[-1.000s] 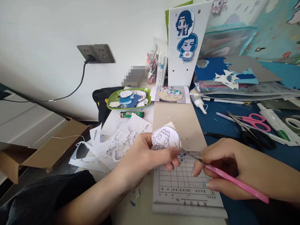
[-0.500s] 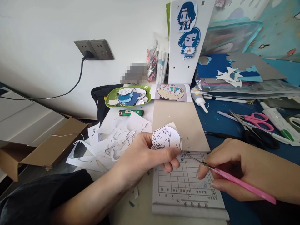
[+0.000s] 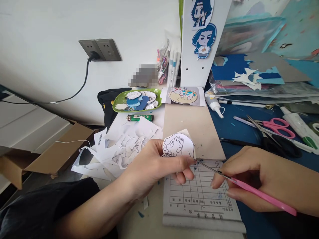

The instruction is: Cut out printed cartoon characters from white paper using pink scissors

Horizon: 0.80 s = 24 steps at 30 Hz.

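Pinched between the thumb and fingers of my left hand (image 3: 171, 166) is a paper cutout (image 3: 178, 146) with a black-outlined cartoon head on white. A pale corner sticks out behind its top. My right hand (image 3: 251, 179) is closed around slim pink-handled scissors (image 3: 264, 196), seen edge-on. Their thin metal tip reaches the cutout's right edge, close beside my left thumb. Whether the blades are apart cannot be made out. Below both hands lies a printed form pad (image 3: 199, 215), partly under a beige board (image 3: 191, 126).
Paper scraps (image 3: 132, 142) pile up at left, beside a green lighter (image 3: 140, 118). Behind stands a green tray (image 3: 117, 108) of cutouts. At right lie pink scissors (image 3: 279, 124), black scissors (image 3: 286, 146) and a glue bottle (image 3: 215, 106). A white upright panel (image 3: 196, 74) rises at the back.
The view has shifted slightly, so most things sit a little to the right. Both hands keep their grips, and the scissors' tip stays at the cutout's edge.
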Each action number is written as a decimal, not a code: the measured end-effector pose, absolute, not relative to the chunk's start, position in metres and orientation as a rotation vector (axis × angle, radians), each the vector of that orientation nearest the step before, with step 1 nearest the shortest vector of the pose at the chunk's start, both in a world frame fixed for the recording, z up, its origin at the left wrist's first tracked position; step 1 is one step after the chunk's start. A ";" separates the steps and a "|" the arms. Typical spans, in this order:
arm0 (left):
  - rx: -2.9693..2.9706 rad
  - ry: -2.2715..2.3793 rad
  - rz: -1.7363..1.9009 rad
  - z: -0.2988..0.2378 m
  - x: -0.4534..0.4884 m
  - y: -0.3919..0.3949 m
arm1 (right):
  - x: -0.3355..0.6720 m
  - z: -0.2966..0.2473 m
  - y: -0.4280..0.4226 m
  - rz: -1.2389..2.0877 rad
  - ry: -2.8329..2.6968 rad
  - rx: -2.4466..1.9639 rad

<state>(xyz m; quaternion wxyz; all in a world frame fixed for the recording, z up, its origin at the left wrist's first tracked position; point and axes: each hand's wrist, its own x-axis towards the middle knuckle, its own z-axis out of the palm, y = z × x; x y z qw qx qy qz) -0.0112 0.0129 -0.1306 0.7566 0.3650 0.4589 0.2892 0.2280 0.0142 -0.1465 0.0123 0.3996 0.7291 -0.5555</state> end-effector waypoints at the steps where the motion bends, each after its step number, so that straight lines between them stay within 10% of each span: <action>1: 0.793 1.001 0.628 -0.131 -0.011 0.013 | 0.228 -0.148 0.014 -1.690 2.294 1.254; 24: 0.807 1.001 0.659 -0.133 -0.011 0.011 | 0.229 -0.157 0.014 -1.714 2.369 1.344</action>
